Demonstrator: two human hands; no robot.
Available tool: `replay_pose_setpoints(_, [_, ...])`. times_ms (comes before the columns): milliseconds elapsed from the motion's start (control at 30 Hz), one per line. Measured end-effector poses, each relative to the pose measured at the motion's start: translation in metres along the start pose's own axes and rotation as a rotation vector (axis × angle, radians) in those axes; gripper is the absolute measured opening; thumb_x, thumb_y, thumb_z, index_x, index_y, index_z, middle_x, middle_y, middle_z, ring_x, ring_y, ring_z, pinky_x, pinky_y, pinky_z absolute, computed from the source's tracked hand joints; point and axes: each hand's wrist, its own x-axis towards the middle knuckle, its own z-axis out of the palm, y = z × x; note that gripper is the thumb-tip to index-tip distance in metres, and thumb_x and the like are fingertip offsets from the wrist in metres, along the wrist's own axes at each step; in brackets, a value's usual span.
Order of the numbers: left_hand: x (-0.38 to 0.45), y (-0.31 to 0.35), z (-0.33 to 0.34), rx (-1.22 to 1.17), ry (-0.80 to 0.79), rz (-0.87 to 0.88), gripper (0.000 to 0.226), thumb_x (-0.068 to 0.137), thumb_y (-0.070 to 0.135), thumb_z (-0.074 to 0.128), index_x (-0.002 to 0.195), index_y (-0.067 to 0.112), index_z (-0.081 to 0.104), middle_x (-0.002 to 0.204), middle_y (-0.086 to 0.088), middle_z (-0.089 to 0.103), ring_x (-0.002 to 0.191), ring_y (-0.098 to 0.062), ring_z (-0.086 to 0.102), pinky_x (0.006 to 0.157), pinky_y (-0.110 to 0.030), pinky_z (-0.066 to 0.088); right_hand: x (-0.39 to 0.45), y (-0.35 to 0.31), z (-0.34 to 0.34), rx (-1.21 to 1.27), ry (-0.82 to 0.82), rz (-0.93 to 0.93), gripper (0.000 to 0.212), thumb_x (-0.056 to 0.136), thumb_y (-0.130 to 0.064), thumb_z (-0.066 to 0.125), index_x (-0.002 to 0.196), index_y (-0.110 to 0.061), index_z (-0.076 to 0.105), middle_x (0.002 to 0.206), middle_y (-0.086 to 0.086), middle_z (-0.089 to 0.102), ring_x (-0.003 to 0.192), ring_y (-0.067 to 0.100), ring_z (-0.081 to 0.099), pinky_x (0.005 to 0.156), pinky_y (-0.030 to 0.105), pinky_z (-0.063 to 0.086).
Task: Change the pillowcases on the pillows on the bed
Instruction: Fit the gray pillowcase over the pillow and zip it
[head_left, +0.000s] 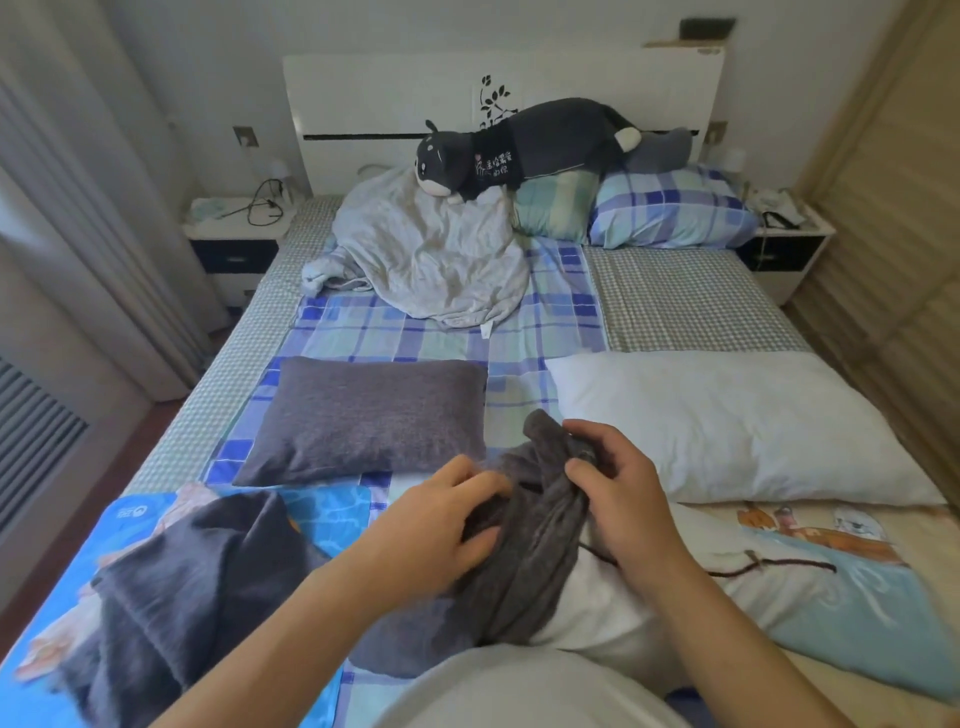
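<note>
grey pillowcase (535, 525) is bunched up right in front of the person at the foot of the bed (691, 301), half pulled over a white pillow (597, 608) that pokes out underneath. looks like fuzzy, floppy fabric, light, no stiffness at all, so it'll sag and fold wherever it isn't held. not slippery by the look of it, probably clings to the pillow a bit. best bet is to take it at the open hem, one hand each side, so the mouth stays wide. grabbing the middle just makes a wad.

left hand (441, 530) lies on the bunched cloth, fingers (480, 486) half curled and digging into the folds, seems to have a pinch of it. right hand (618, 488) is curled tighter, thumb and fingertips (576, 434) gripping a gathered edge near the top of the bundle.

just beyond the hands, left, a smaller pillow (363, 415) already in grey. to the right a big bare pillow (737, 421), no case, well apart from the grey one. more dark cloth (197, 587) lies on a blue printed sheet (130, 525) at near left. up by the headboard (395, 98): a crumpled blanket (426, 249), two plaid pillows (670, 208) and a plush dog (530, 145) sprawled on top.
</note>
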Motion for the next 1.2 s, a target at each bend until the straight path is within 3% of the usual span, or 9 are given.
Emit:
replay_pose_setpoints(133, [-0.005,-0.003,-0.001,0.054,0.074,-0.043,0.031,0.081,0.046,0.061,0.096,0.038,0.035,0.113,0.018,0.028,0.096,-0.008,0.041,0.081,-0.029,0.046,0.0,0.0,0.0,-0.025,-0.009,0.001,0.042,0.087,0.004,0.06,0.108,-0.03,0.07,0.104,-0.009,0.074,0.1,0.007,0.068,0.096,0.036,0.054])
replay_pose_setpoints(300, [-0.022,0.003,0.015,-0.211,0.163,-0.081,0.055,0.084,0.016,0.068,0.125,0.044,0.044,0.121,0.016,0.043,0.104,-0.001,0.052,0.095,-0.014,0.04,-0.001,-0.009,-0.001,-0.128,-0.01,0.037,0.028,0.097,-0.018,0.06,0.118,-0.035,0.068,0.096,-0.013,0.071,0.091,0.002,0.066,0.092,0.03,0.054])
replay_pose_setpoints(400, [-0.026,0.001,0.02,-0.202,0.208,-0.049,0.064,0.076,0.0,0.066,0.122,0.04,0.048,0.115,0.021,0.045,0.098,0.005,0.049,0.09,-0.005,0.035,-0.003,-0.018,-0.007,-0.131,-0.08,0.172,0.031,0.096,-0.024,0.064,0.127,-0.031,0.065,0.091,-0.001,0.073,0.085,0.012,0.07,0.087,0.035,0.056])
replay_pose_setpoints(533, [-0.011,-0.02,0.006,-0.211,0.47,-0.152,0.052,0.062,-0.003,0.053,0.102,0.031,0.058,0.095,0.017,0.053,0.086,-0.006,0.054,0.079,-0.021,0.044,-0.016,-0.03,0.001,0.02,-0.273,0.292,0.022,0.1,-0.016,0.058,0.119,-0.023,0.067,0.098,0.002,0.074,0.08,0.013,0.073,0.073,0.031,0.06])
replay_pose_setpoints(633, [0.004,-0.046,-0.021,-0.369,0.681,-0.466,0.051,0.065,-0.011,0.051,0.094,0.029,0.064,0.089,0.004,0.065,0.085,-0.017,0.06,0.08,-0.033,0.05,-0.01,-0.032,-0.019,-0.135,-0.067,0.207,0.027,0.104,-0.008,0.046,0.108,-0.021,0.069,0.071,0.004,0.062,0.05,0.013,0.054,0.051,0.032,0.05])
replay_pose_setpoints(800, [-0.011,-0.07,-0.051,-0.442,0.659,-0.517,0.059,0.066,-0.023,0.052,0.085,0.032,0.062,0.077,0.009,0.065,0.072,-0.004,0.057,0.068,-0.023,0.047,0.019,-0.031,-0.092,-0.585,0.373,0.125,0.033,0.103,-0.01,0.039,0.098,-0.027,0.067,0.088,0.002,0.066,0.082,0.026,0.063,0.079,0.045,0.055])
replay_pose_setpoints(1000, [-0.01,-0.05,-0.054,-0.553,0.433,-0.266,0.049,0.055,-0.006,0.054,0.082,0.035,0.059,0.08,0.014,0.063,0.076,-0.005,0.056,0.072,-0.021,0.046,0.023,-0.049,-0.014,-0.617,0.038,-0.103,0.023,0.102,-0.031,0.05,0.11,-0.021,0.069,0.104,-0.003,0.068,0.1,0.017,0.062,0.087,0.031,0.046])
replay_pose_setpoints(1133, [-0.01,-0.036,-0.038,-0.454,0.402,-0.196,0.052,0.059,-0.004,0.051,0.093,0.035,0.045,0.093,0.003,0.056,0.082,-0.02,0.052,0.074,-0.041,0.047,0.037,-0.051,0.026,-0.905,-0.159,0.07,0.059,0.092,-0.061,0.053,0.133,-0.018,0.057,0.127,0.004,0.064,0.114,0.027,0.061,0.09,0.036,0.047])
replay_pose_setpoints(1200, [-0.014,-0.028,-0.028,-0.443,0.416,-0.211,0.064,0.071,-0.006,0.059,0.107,0.044,0.041,0.105,0.003,0.057,0.088,-0.02,0.058,0.08,-0.038,0.05,0.038,-0.043,0.031,-1.068,-0.251,0.098,0.047,0.094,-0.055,0.055,0.118,-0.015,0.063,0.118,0.007,0.066,0.102,0.027,0.063,0.077,0.033,0.046])
